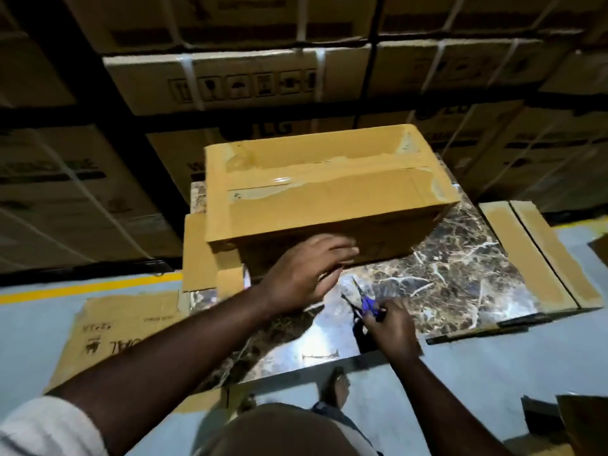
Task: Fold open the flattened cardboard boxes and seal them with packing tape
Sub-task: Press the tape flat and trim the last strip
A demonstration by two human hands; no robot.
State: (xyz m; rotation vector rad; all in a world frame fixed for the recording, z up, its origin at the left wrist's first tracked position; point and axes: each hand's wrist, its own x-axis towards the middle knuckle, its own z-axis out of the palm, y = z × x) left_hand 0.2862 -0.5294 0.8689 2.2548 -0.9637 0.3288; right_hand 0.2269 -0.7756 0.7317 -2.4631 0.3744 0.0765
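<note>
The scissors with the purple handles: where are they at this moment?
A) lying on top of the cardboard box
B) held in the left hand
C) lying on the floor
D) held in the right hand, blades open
D: the right hand grips the scissors above the marble table, blades spread apart.

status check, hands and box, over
Left hand open, fingers against taped brown cardboard box. Right hand grips purple-handled scissors. Box upright on marble slab. Nothing blocking.

left hand (304, 271) motion-blurred, covers near face of box (329, 189). Flattened carton (112, 330) at 8 o'clock partly under forearm, print unreadable.
</note>
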